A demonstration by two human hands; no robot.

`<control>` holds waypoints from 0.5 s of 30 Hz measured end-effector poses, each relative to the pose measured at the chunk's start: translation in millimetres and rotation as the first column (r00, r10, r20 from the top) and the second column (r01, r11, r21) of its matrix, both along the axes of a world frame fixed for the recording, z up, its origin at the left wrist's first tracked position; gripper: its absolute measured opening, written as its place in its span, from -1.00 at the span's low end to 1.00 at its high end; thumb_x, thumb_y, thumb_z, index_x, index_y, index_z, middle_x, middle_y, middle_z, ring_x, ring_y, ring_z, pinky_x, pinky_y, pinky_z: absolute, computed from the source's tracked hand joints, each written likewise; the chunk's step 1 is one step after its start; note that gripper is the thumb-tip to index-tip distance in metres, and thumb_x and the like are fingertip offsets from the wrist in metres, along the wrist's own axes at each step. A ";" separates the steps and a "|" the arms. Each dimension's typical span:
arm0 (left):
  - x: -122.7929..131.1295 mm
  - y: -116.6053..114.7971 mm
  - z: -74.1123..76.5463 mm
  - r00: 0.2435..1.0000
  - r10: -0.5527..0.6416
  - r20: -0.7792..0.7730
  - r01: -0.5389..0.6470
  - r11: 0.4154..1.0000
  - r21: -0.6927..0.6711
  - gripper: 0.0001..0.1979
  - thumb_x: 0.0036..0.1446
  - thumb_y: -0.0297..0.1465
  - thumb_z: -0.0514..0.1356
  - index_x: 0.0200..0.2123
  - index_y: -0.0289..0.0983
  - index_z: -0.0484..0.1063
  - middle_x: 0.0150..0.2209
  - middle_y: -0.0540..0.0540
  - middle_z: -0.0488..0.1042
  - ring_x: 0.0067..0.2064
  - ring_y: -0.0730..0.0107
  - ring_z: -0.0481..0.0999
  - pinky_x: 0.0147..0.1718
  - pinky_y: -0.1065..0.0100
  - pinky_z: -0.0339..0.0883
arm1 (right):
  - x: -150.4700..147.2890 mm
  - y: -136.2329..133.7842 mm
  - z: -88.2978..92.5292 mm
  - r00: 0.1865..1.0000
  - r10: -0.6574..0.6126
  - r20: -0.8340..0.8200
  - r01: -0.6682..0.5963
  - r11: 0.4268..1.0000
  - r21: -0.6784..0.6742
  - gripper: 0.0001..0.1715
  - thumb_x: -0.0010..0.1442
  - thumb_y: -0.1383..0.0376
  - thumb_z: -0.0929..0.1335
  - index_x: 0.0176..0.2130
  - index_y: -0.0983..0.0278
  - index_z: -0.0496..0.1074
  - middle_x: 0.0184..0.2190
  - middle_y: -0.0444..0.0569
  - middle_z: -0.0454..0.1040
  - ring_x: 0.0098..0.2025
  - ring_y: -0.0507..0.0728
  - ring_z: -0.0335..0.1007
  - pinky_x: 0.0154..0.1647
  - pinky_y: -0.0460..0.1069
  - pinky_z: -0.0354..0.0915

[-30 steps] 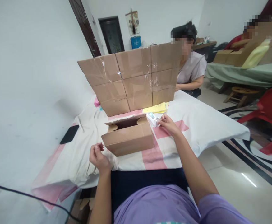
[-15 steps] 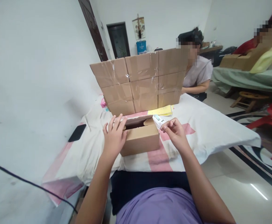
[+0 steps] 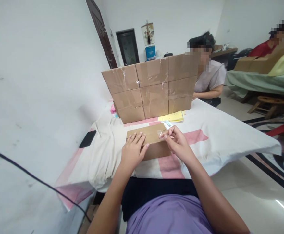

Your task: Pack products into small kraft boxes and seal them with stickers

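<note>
A small cardboard box [image 3: 156, 150] sits near the front edge of the cloth-covered table, its top flap down. My left hand [image 3: 133, 149] lies on the left part of the lid with its fingers spread. Over the lid's right end, my right hand [image 3: 177, 141] pinches a short piece of clear tape [image 3: 159, 133] between thumb and fingers. Just behind that hand is a white and green item [image 3: 167, 123], partly covered by it.
Behind the box stands a wall of taped cardboard boxes [image 3: 154, 91], with yellow paper [image 3: 172, 116] at its foot. A black phone [image 3: 87, 138] lies at the left. A person [image 3: 211, 76] sits beyond the boxes at the right.
The box's open flap has come down over the opening. My left hand now rests flat on it, and my right hand has moved left onto the lid's right end.
</note>
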State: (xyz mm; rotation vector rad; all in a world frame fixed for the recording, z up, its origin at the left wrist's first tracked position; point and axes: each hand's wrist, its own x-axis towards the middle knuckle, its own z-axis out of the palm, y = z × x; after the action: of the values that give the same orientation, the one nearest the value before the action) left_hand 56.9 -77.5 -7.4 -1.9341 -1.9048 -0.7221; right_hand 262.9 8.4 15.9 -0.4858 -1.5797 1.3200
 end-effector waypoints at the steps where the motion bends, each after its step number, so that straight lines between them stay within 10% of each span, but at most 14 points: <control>1: 0.7 0.1 4.0 1.000 0.001 0.018 -0.001 1.000 -0.012 -0.54 0.37 -0.18 0.12 0.24 -0.20 0.46 0.25 -0.22 0.48 0.30 -0.18 0.42 0.27 -0.16 0.26 | -3.3 -1.4 -0.3 1.000 0.007 0.003 -0.007 1.000 0.010 -0.64 0.32 0.10 0.39 -0.30 0.13 0.12 -0.24 -0.06 0.57 -0.19 0.15 0.54 -0.13 0.08 0.44; 9: 6.9 8.1 42.1 0.867 -0.283 0.410 0.242 0.959 0.150 -0.72 0.38 -0.22 0.14 0.04 -0.12 0.55 0.21 -0.14 0.52 0.27 0.12 0.45 0.29 -0.04 0.26 | -11.5 -18.3 -1.8 0.994 0.032 0.104 -0.043 0.994 0.104 -0.77 0.40 0.19 0.31 -0.25 0.12 0.13 -0.13 -0.02 0.56 -0.03 0.19 0.53 -0.16 0.06 0.41; 15: 25.3 4.5 37.8 0.822 -0.377 0.427 0.203 0.894 0.399 -0.86 0.27 -0.35 0.27 -0.37 -0.17 0.55 0.06 -0.13 0.57 0.18 0.13 0.49 0.23 -0.01 0.33 | -12.3 -28.9 -2.0 0.991 0.056 0.122 -0.074 0.987 0.146 -0.81 0.40 0.22 0.30 -0.23 0.12 0.15 -0.05 -0.01 0.56 -0.06 0.19 0.54 -0.15 0.07 0.43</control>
State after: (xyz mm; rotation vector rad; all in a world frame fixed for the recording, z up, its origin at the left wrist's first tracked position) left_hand 82.2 -73.0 30.3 -1.9593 -1.5794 -1.6671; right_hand 250.6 -20.6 13.9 -0.4277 -1.7908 1.2282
